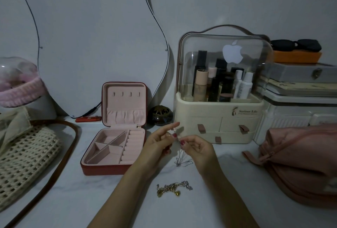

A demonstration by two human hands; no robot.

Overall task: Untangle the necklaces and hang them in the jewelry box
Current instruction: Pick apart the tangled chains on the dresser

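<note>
A silver necklace (180,158) hangs between my two hands, its lower loops resting on the white tabletop. My left hand (158,142) pinches its upper end near the clasp, index finger stretched out. My right hand (197,147) pinches the chain just below. A tangled heap of gold and silver necklaces (173,188) lies on the table nearer to me. The red jewelry box (102,168) stands open to the left, its pink lid upright with a row of bare hooks (126,94).
A cream cosmetics organiser (218,118) with a clear dome stands behind my hands. A pink pouch (299,164) lies at the right, a woven bag (25,158) with a brown strap at the left. A small dark pot (162,115) sits beside the box, under a curved mirror.
</note>
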